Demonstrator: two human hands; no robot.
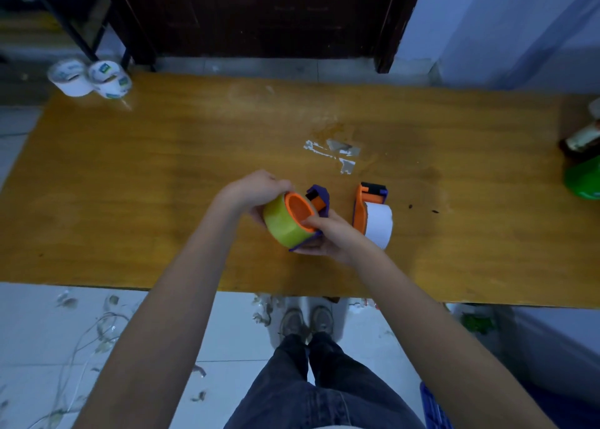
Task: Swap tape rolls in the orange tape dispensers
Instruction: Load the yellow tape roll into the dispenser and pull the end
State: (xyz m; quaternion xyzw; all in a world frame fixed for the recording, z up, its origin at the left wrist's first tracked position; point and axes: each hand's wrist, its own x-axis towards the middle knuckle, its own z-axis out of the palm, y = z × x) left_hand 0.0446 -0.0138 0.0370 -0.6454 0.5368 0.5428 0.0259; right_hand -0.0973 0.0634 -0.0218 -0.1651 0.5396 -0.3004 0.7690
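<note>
Fingers of the left hand point(259, 190) wrap over the far side of the yellow tape roll point(281, 222), while the right hand point(331, 235) cups the purple-edged orange dispenser point(316, 201) from below, its thumb pressed onto the rim of the orange hub that fills the roll's core. Both grasps are closed on this one assembly, held just above the surface point(162, 185). Just right of the fingers, a second orange dispenser point(365, 206) lies on its side carrying a white tape roll point(378, 227), apart from the right wrist by a narrow gap. Beyond the fingers, torn white tape scraps point(334, 154) cling to the glossy, wood-grained top. Far left of the fingers, at the back corner, two spare wrapped rolls point(89, 78) stand touching. Far right, near the edge, sit a green container point(582, 178) and a dark bottle point(581, 139). Open room lies to the left and behind the hands; the near edge runs under the forearms.
</note>
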